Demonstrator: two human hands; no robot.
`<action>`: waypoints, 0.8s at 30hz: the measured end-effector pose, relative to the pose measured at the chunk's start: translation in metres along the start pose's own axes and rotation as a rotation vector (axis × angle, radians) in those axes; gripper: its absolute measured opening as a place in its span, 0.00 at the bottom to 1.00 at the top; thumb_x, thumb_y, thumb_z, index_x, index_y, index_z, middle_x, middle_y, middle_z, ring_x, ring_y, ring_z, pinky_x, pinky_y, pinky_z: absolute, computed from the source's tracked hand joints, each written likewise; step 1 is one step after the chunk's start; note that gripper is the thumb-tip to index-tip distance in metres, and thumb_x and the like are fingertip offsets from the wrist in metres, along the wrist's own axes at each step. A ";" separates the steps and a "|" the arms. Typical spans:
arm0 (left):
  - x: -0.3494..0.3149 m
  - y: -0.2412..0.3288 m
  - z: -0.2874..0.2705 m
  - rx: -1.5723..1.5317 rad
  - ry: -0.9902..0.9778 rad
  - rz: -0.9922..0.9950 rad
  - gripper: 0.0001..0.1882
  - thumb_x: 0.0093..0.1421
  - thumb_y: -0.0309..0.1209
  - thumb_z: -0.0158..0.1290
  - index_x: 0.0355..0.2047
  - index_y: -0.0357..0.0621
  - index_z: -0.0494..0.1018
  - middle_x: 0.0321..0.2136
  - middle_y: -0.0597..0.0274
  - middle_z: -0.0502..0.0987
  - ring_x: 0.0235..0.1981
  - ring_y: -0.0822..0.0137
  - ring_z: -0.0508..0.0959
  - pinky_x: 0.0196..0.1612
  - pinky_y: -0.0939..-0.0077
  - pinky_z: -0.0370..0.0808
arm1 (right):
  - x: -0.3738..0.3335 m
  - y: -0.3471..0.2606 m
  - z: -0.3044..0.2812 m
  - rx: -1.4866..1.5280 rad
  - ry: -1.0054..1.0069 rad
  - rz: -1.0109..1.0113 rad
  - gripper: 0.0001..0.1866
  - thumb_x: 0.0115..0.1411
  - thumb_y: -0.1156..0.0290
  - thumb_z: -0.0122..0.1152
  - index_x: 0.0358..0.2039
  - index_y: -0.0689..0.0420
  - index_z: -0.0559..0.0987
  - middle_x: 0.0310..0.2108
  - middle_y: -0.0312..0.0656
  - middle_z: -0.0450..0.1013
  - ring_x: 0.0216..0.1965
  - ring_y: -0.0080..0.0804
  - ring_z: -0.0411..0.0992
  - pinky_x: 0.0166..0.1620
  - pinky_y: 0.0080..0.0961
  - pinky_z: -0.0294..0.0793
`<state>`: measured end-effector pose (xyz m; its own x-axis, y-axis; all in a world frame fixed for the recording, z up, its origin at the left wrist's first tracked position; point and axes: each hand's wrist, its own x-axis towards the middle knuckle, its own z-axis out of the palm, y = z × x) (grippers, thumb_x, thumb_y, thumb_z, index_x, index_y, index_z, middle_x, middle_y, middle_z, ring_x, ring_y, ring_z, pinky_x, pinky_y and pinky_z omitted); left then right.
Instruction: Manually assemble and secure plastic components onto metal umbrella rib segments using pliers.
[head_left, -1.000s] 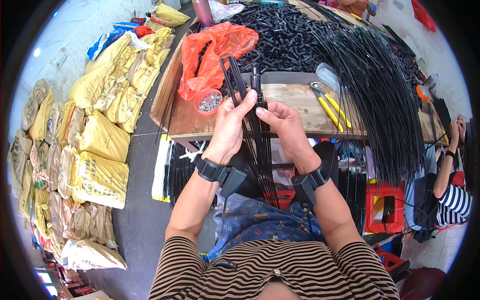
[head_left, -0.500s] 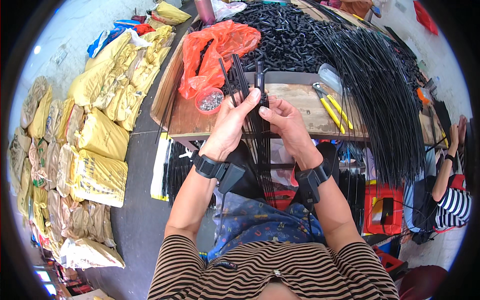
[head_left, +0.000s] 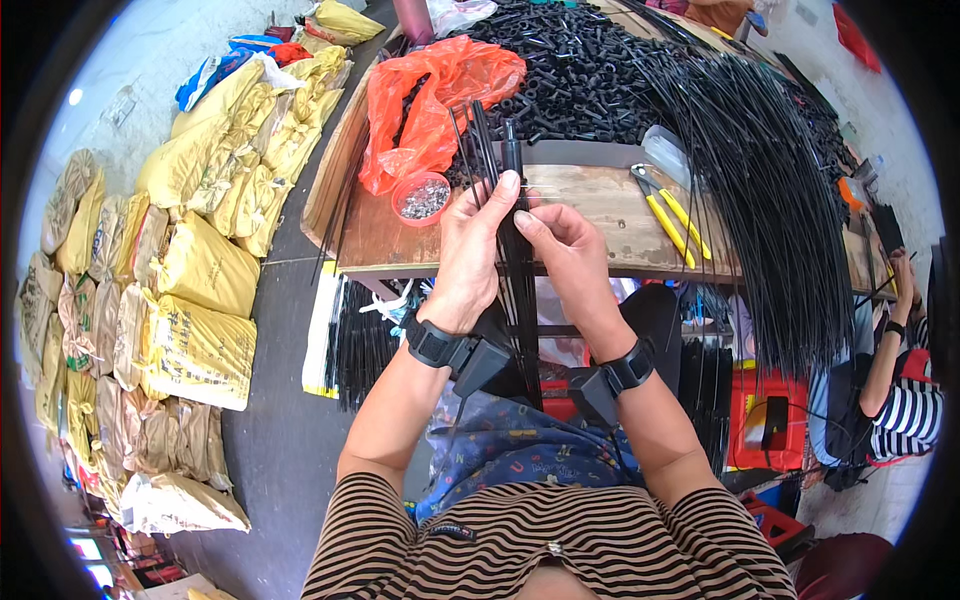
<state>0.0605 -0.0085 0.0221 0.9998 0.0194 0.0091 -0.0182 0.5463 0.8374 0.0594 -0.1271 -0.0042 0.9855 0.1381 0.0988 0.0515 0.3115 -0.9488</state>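
Note:
My left hand (head_left: pixel 467 245) is closed around a bundle of thin black rods (head_left: pixel 519 310), thumb pointing up along it. Several rod ends stick up above my fingers. A black tubular fitting (head_left: pixel 512 150) stands upright beside them, just past my left thumb tip. My right hand (head_left: pixel 577 258) is pinched at the bundle's right side, thumb and forefinger against the rods below the fitting; its fingertips partly hide what lies between them. The bundle hangs down past the table edge. To the left sits a small red dish (head_left: pixel 421 199) of tiny metal pieces.
Yellow-handled pliers (head_left: pixel 677 228) lie on the wooden table (head_left: pixel 600 215) at right. Behind are a red plastic bag (head_left: pixel 440 75) and a heap of black fittings (head_left: pixel 570 70). Long black rods (head_left: pixel 770 220) overhang the right side. Yellow sacks (head_left: pixel 205 265) line the left; another person (head_left: pixel 890 400) is at far right.
Both hands stay at the bundle. The black fitting has shifted slightly left and tilts a little differently; my right hand has turned slightly, its fingers now more curled.

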 end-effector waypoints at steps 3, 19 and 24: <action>-0.004 0.000 0.002 -0.054 0.016 -0.037 0.11 0.62 0.37 0.53 0.35 0.42 0.73 0.30 0.62 0.77 0.29 0.73 0.78 0.31 0.80 0.77 | 0.000 0.002 -0.001 -0.015 0.026 -0.018 0.06 0.58 0.74 0.62 0.33 0.61 0.76 0.31 0.33 0.75 0.31 0.14 0.70 0.36 0.14 0.69; -0.005 -0.004 -0.008 -0.056 -0.100 -0.044 0.11 0.64 0.39 0.50 0.38 0.45 0.71 0.32 0.62 0.77 0.32 0.73 0.78 0.35 0.78 0.76 | -0.007 0.003 -0.004 0.071 -0.104 0.064 0.10 0.57 0.71 0.63 0.39 0.61 0.78 0.36 0.33 0.75 0.35 0.15 0.70 0.43 0.17 0.69; -0.005 -0.006 -0.014 -0.003 -0.129 -0.044 0.15 0.66 0.42 0.46 0.40 0.43 0.70 0.36 0.56 0.77 0.38 0.67 0.78 0.42 0.71 0.76 | -0.007 0.010 -0.005 0.100 -0.085 0.038 0.07 0.57 0.72 0.63 0.35 0.60 0.79 0.33 0.31 0.75 0.35 0.14 0.69 0.41 0.16 0.67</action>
<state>0.0551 0.0000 0.0088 0.9928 -0.1124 0.0424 0.0262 0.5468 0.8369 0.0535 -0.1295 -0.0163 0.9689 0.2296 0.0926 -0.0062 0.3964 -0.9181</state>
